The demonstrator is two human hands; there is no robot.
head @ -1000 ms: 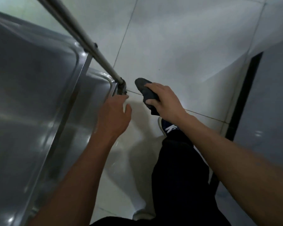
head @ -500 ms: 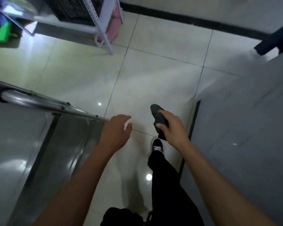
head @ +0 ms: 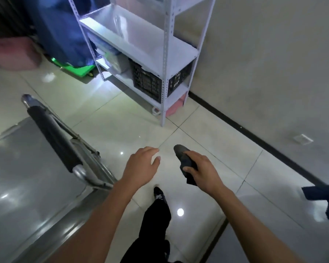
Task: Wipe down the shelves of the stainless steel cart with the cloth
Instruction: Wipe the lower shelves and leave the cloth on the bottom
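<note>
A: We stand beside the stainless steel cart (head: 27, 186), lower left, its top shelf a smooth brushed sheet with a raised rim, throwing back soft blurs of ceiling light. A round tubular handle (head: 51, 133), sleeved in matte black foam with bare metal ends, crosses above the shelf's corner.

B: And our hands?

A: Our right hand (head: 203, 172) grasps the cloth (head: 185, 162), a dark grey wad, soft and crumpled. Fingers and thumb curl round it, one rounded end poking out past the fingertips and a corner hanging below the palm. It hangs over the floor, clear of the cart and well to the right of its shelf.

B: The left?

A: Our left hand (head: 141, 168) is released, fingers loosely spread and holding nothing, just beyond the cart's near corner and not touching the handle.

B: What surrounds us?

A: Glossy pale floor tiles (head: 122, 120) with thin dark joints, spotted with lamp reflections. One leg in black trousers and a dark shoe (head: 159, 194) step between our forearms. Ahead stands a white slotted-angle metal rack (head: 146, 46) with flat shelves; a black lattice plastic crate (head: 148, 80) sits on its lowest one. A blue bag-like bulk (head: 61, 29) rests on something bright green behind it. A plain wall (head: 273, 63) with a black skirting strip runs along the right.
</note>
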